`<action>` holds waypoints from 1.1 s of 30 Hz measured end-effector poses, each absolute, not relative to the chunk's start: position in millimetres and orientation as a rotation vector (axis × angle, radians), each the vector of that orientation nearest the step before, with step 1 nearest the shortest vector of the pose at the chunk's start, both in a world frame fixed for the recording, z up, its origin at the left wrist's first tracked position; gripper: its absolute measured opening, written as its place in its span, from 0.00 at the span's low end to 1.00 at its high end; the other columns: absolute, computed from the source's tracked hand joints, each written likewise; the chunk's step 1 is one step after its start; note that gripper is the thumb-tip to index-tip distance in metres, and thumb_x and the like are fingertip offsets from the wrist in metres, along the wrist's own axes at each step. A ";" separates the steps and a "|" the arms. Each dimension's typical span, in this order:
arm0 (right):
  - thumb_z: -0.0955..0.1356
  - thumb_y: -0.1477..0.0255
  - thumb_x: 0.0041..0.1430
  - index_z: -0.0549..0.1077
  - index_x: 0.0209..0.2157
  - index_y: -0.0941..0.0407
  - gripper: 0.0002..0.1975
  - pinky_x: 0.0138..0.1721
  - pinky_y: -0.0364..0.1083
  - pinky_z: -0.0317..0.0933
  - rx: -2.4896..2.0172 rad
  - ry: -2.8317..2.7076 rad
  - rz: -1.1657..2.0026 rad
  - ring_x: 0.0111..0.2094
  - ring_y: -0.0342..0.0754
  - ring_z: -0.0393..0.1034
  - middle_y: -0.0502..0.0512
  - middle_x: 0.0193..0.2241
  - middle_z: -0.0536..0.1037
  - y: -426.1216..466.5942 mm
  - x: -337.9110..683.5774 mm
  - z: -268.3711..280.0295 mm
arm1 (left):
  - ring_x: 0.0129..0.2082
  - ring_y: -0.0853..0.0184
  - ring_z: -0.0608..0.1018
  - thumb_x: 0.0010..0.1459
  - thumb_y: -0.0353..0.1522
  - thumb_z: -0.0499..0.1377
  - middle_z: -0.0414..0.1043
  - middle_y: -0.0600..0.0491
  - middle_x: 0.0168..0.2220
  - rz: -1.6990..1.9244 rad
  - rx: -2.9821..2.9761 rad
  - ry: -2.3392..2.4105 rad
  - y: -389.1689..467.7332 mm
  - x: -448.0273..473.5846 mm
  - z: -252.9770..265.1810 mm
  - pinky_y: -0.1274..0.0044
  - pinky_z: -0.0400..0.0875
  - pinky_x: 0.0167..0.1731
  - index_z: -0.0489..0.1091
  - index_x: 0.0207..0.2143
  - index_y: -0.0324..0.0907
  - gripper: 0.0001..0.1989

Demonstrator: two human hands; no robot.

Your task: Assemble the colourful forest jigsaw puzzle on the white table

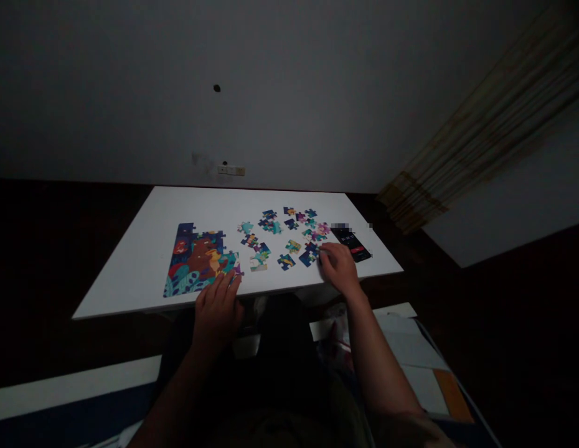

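Fingers of right hand (338, 266) curled on loose piece (309, 254), left hand (218, 307) flat, phone (352, 243) text unreadable

The phone (352, 243) screen is partly blurred out, and the loose pieces' (289, 233) prints are too small to tell.

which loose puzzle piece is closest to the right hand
The dark blue piece at the right hand fingertips, beside the phone; the other loose pieces lie farther left or back.

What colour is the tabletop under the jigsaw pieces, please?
The flat rectangular tabletop is plain white, clearest in the head view.
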State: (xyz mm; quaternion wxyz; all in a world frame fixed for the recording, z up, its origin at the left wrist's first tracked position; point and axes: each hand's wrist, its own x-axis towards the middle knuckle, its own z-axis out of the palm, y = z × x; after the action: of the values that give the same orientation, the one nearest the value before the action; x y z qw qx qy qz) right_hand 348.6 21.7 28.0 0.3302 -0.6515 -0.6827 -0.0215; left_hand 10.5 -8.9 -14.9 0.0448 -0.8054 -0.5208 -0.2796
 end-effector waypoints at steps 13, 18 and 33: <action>0.62 0.69 0.62 0.72 0.51 0.47 0.16 0.52 0.59 0.59 -1.776 -1.904 -0.050 0.55 0.56 0.62 0.52 0.54 0.71 3.7 328.3 15.6 | 0.62 0.49 0.60 0.55 0.31 0.55 0.60 0.44 0.62 -0.824 -2.591 -1.510 -1.5 47.8 21.5 0.54 0.57 0.59 0.58 0.61 0.42 0.30; 0.62 0.70 0.63 0.71 0.51 0.47 0.16 0.53 0.58 0.59 -1.758 -1.901 -0.048 0.56 0.56 0.62 0.52 0.54 0.71 3.2 328.8 15.2 | 0.62 0.49 0.62 0.55 0.31 0.55 0.60 0.42 0.61 -0.724 -2.708 -1.428 -4.6 75.9 18.6 0.53 0.55 0.60 0.62 0.58 0.39 0.26; 0.62 0.68 0.62 0.71 0.51 0.47 0.17 0.53 0.59 0.58 -1.794 -1.896 0.006 0.56 0.57 0.61 0.52 0.55 0.70 4.4 329.2 13.6 | 0.64 0.53 0.58 0.57 0.30 0.54 0.58 0.45 0.63 -0.769 -2.742 -1.499 -11.0 86.6 16.5 0.56 0.57 0.61 0.60 0.59 0.42 0.26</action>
State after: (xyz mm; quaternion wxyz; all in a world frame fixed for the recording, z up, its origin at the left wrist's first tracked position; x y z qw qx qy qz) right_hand 329.2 4.4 13.6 0.2626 -0.6631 -0.7009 0.0022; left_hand 86.6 -11.0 16.5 -0.0383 -0.8515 -0.4653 -0.2388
